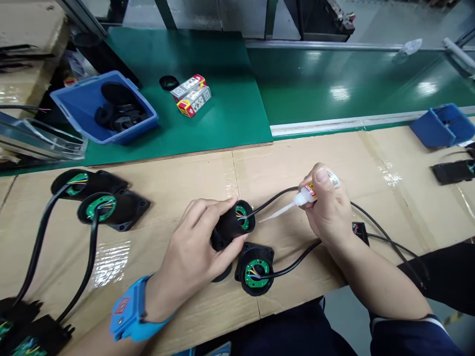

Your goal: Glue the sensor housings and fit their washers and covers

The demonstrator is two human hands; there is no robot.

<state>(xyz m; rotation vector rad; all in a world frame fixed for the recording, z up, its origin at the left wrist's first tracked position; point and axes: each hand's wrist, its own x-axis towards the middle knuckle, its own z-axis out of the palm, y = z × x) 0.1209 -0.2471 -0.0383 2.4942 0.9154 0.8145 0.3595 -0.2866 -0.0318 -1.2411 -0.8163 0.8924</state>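
My left hand point(208, 235) is closed around a black cylindrical housing point(230, 222) with a green circuit board and thin coloured wires in its open end. From that end a black cable point(274, 199) runs right, passing behind my other hand. My right hand point(328, 207) grips a small white glue bottle point(309, 192), whose long clear nozzle points left, close to the housing's rim. Whether the tip touches the rim I cannot tell. Just below lies a second black housing point(256, 269) with its round green board facing up and a cable leading right. A blue strap circles my left wrist.
Two more wired black housings point(128, 210) lie at the left, their cables bending toward the near left corner. A blue bin point(83, 116) holds black parts; two small red-and-yellow boxes point(191, 96) and a black ring point(168, 82) rest on the green mat. Another blue bin point(434, 131) stands far right.
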